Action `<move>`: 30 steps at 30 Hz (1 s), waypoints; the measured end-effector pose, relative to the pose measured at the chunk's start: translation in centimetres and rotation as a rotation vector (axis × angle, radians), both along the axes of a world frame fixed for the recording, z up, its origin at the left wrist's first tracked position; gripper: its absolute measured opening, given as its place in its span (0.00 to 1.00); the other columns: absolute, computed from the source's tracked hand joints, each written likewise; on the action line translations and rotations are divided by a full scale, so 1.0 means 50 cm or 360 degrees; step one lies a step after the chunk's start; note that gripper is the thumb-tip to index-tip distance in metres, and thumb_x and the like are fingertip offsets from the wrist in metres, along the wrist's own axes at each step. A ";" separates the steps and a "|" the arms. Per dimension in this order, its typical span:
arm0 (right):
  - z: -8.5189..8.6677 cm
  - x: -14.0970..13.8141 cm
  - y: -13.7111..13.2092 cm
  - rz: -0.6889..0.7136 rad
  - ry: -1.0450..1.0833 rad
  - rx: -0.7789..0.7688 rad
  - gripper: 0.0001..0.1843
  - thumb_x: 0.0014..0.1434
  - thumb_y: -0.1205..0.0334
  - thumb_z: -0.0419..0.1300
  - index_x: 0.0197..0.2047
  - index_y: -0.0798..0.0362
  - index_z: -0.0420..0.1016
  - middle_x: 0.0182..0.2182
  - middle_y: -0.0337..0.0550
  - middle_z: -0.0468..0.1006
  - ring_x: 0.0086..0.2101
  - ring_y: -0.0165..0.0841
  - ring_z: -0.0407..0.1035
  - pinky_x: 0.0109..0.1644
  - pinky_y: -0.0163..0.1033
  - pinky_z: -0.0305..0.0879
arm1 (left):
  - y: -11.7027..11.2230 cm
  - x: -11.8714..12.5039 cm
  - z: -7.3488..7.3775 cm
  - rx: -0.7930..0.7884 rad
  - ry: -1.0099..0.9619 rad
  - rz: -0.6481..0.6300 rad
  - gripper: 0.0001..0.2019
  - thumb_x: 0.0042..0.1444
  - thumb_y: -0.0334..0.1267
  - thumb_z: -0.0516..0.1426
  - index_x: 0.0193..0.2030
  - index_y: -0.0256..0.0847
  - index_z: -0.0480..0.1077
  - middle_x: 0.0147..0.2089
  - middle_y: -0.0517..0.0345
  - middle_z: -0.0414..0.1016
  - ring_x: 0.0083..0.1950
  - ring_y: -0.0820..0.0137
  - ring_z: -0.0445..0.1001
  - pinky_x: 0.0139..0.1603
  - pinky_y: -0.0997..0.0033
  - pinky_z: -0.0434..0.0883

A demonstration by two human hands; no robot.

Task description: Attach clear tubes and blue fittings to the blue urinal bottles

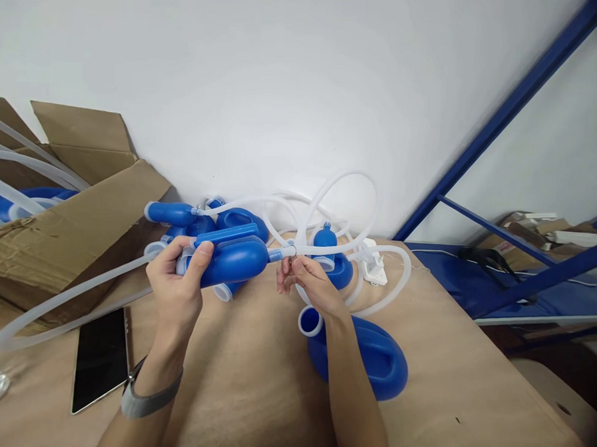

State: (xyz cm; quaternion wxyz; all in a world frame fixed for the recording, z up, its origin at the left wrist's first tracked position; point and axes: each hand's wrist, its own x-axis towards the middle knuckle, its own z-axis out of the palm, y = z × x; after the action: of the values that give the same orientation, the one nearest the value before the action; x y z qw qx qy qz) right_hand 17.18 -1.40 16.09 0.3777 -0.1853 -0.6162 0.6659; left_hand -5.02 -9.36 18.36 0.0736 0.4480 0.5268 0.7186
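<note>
My left hand (175, 277) grips a blue plastic bottle (234, 261) with a white-rimmed neck, lying on its side above the table. A short blue spout on the bottle joins a translucent silicone tube (327, 248). My right hand (300, 280) pinches a small metal clip (290, 252) at that joint between finger and thumb. A second blue bottle (366, 354) lies on the table below my right forearm. More blue bottles (241, 224) are heaped behind my hands, tangled in tubing.
A dark tablet (101, 360) lies on the plywood table (249, 394) near my left wrist. An open cardboard box (62, 238) with more tubing stands at the left. A white plastic clamp (374, 264) sits at the right. A blue steel rack (504, 121) rises beyond the table's right edge.
</note>
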 end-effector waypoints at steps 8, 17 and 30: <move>0.002 -0.003 0.001 -0.0045 -0.0067 -0.0027 0.26 0.65 0.36 0.62 0.32 0.52 0.70 0.28 0.39 0.72 0.25 0.29 0.66 0.27 0.34 0.59 | 0.006 -0.005 -0.005 -0.0015 0.0062 0.0021 0.18 0.57 0.56 0.64 0.29 0.44 0.72 0.24 0.63 0.62 0.27 0.70 0.57 0.29 0.65 0.57; -0.001 -0.002 0.004 0.0015 -0.0094 -0.0069 0.27 0.62 0.34 0.64 0.31 0.52 0.70 0.28 0.39 0.70 0.24 0.28 0.63 0.22 0.32 0.51 | 0.009 -0.009 -0.010 0.0084 0.0039 -0.0002 0.15 0.57 0.50 0.66 0.28 0.43 0.74 0.24 0.65 0.63 0.27 0.72 0.57 0.30 0.66 0.56; 0.019 -0.013 -0.029 -0.0397 -0.0511 0.0465 0.22 0.71 0.48 0.54 0.29 0.52 0.71 0.25 0.37 0.71 0.27 0.30 0.65 0.32 0.36 0.60 | -0.013 0.012 0.012 0.0014 0.0250 0.0115 0.13 0.58 0.50 0.64 0.31 0.45 0.73 0.26 0.65 0.66 0.27 0.71 0.61 0.29 0.68 0.61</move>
State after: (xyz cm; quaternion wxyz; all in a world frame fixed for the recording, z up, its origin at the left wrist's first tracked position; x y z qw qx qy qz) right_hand 16.55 -2.84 17.02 0.3770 -0.3068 -0.7303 0.4800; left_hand -4.44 -9.99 18.98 0.0041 0.4840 0.5435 0.6858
